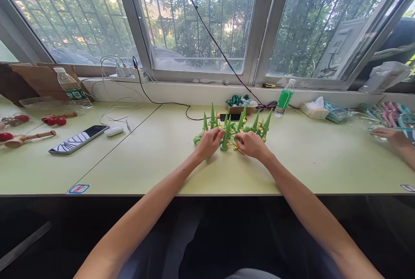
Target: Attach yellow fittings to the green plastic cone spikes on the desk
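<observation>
Several green pointed cones (225, 137) stand upright in a cluster on the table, with small yellow pieces (239, 148) among and in front of them. My left hand (210, 144) is at the cluster's left side, its fingers pinched together right beside the front cone; whether they grip it is hidden. On the other side, my right hand (252, 144) is bent over the yellow pieces with thumb and fingers closed. Anything it holds is too small to make out. A green ring-like piece (196, 139) shows just left of my left hand.
Behind the cones are a small box (240, 109) of green ribbon-like material and a bottle (285, 97). A phone (79, 139), a white case (114, 131) and wooden toys (30, 138) lie left. Another person's hand (394, 136) is at far right, near packaged items.
</observation>
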{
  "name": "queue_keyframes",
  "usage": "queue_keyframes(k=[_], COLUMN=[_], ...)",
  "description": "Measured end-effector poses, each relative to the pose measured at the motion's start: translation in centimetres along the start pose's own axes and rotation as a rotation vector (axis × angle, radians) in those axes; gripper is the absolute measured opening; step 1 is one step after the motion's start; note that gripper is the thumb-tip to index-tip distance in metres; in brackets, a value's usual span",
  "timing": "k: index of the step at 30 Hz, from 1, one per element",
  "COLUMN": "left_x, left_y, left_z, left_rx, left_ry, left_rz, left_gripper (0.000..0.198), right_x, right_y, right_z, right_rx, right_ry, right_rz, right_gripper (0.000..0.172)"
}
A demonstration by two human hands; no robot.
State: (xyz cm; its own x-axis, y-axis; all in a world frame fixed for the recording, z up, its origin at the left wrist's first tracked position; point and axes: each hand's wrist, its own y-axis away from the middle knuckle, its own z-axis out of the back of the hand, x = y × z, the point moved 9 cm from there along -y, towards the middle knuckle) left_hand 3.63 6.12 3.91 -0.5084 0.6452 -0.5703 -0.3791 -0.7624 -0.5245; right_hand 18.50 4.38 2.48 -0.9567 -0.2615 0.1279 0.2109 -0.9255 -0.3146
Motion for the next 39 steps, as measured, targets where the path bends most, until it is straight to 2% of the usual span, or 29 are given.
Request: queue_keyframes(k=[3, 6, 10, 15, 19, 30, 39], left_x=[0.5, 0.8, 0.8, 1.0, 0.7, 2.3, 2.1], left_y=[0.0, 0.1, 0.2, 0.1, 0.1, 0.1, -0.1], left_z=[0.8, 0.9, 1.3, 1.9, 2.1, -0.1, 0.4], left_rx=[-0.082, -0.102, -0.120, -0.136, -0.174, 0.054, 0.026], left_ry=[-0.025, -0.065, -0.073, -0.026, -0.101, -0.334, -0.301], left_rz=[0.027, 0.037, 0.040, 0.089, 0.037, 0.102, 0.093], left_gripper=[0.028, 0.017, 0.022, 0.029, 0.028, 0.029, 0.025], right_x=[0.0, -0.2, -0.2, 0.4, -0.2, -1.6, -0.7], right_y=[0.0, -0.1, -0.1, 0.2, 0.3, 0.0, 0.1], right_z=[-0.4, -0.5, 0.3, 2.5, 3.5, 4.0, 3.1], right_rx=[0.026, 0.033, -0.042, -0.219, -0.288, -0.321, -0.286], right_ry=[0.021, 0.013, -0.089, -0.327, -0.430, -0.448, -0.430], right_rz=[-0.004, -0.004, 0.016, 0.109, 0.126, 0.102, 0.144], right_gripper=[0.022, 0.021, 0.019, 0.041, 0.051, 0.052, 0.046])
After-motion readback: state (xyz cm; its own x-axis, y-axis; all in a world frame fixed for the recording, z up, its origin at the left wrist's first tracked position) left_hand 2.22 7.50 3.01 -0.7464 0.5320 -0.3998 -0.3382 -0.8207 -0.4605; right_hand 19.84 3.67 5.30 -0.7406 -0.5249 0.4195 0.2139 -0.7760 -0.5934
